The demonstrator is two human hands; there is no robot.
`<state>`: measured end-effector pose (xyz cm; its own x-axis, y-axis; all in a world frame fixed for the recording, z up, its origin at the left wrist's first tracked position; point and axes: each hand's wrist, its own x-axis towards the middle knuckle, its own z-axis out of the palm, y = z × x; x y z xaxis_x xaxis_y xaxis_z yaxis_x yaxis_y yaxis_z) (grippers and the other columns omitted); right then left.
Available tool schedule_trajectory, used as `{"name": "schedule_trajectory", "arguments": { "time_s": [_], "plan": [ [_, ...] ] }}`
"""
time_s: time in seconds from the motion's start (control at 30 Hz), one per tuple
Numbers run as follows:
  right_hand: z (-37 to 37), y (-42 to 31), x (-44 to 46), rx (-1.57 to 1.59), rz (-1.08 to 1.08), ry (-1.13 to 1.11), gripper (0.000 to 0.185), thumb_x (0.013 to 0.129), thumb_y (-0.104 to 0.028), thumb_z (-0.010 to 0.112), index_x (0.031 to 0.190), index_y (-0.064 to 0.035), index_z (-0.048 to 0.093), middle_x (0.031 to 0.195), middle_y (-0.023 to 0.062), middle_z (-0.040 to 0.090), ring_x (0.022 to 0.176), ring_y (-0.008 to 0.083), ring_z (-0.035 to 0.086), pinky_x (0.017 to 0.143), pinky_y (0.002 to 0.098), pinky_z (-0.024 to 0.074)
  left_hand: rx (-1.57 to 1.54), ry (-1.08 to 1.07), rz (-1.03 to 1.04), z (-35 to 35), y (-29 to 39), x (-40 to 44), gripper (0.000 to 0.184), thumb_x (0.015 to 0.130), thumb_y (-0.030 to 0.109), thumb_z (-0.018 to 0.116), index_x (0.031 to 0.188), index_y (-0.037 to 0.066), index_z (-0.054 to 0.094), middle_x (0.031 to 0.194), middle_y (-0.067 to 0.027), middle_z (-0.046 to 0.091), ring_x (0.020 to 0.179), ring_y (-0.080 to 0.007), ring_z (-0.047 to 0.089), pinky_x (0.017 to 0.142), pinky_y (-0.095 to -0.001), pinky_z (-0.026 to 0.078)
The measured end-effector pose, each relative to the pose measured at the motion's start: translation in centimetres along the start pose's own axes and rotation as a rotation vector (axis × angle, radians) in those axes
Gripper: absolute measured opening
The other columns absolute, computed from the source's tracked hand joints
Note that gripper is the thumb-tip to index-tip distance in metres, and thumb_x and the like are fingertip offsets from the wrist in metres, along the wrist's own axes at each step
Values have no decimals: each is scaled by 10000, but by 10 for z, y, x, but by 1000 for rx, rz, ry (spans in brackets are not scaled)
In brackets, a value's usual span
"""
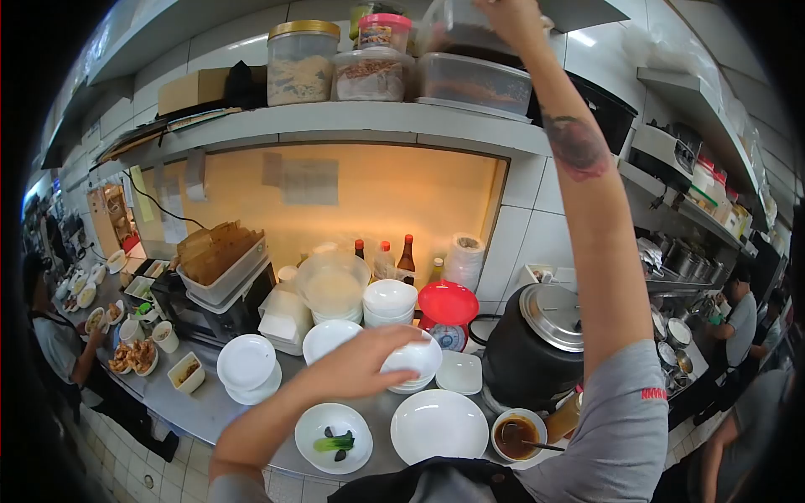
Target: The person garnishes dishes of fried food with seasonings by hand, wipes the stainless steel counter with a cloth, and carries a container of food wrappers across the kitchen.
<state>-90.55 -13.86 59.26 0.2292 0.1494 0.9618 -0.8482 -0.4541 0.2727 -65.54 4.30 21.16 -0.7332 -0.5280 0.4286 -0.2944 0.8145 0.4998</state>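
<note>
My right hand is raised to the top shelf, at the upper plastic container. The picture's top edge cuts off most of its fingers, so I cannot tell its grip. That container sits over another clear container with reddish-brown contents. Lower down, my left hand hovers open over stacked white bowls, thumb and fingers apart with nothing between them. In front of it a white bowl holds green leafy vegetable and dark pieces. To its right lies a bare white oval plate.
A bowl of brown sauce with a spoon stands near a black soup warmer. A red-topped scale sits behind the bowls. The shelf edge crosses above the counter. Co-workers stand at left and right.
</note>
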Motion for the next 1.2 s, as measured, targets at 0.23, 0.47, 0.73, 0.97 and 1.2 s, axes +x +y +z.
{"name": "schedule_trajectory", "arguments": {
  "time_s": [0.23,0.47,0.73,0.97,1.2],
  "plan": [
    [-61,88,-57,-158,-113,181,482,890,-522,570,928,-64,716,938,176,680,928,363,635,830,424,490,735,403,227,-71,7,122,643,793,212,721,1371,108,459,1480,-191,334,1392,-393,284,1108,-484,313],
    [-102,156,-110,-473,239,-316,721,838,-754,430,846,-94,719,779,168,689,833,356,667,766,464,489,1154,595,69,-126,5,276,736,840,407,674,1449,144,355,1536,-160,269,1412,-379,264,1063,-690,236],
    [-110,179,-89,-355,147,23,690,858,-713,457,772,-62,669,723,188,655,766,402,641,686,479,483,1234,636,-11,-108,4,284,799,824,496,644,1444,90,346,1497,-228,312,1405,-378,286,1060,-707,211],
    [-113,163,-122,-495,-65,-18,673,819,-718,513,681,-70,626,634,135,631,652,370,631,597,461,475,837,563,139,-59,23,336,777,845,523,608,1413,40,391,1465,-246,345,1370,-398,323,1070,-587,309],
    [-142,146,-110,-642,-138,84,640,760,-715,598,648,-85,608,587,113,612,586,355,621,517,404,485,-1026,422,30,-33,52,386,798,830,645,583,1317,19,494,1356,-249,475,1261,-370,475,1063,-498,366]
  ]
}}
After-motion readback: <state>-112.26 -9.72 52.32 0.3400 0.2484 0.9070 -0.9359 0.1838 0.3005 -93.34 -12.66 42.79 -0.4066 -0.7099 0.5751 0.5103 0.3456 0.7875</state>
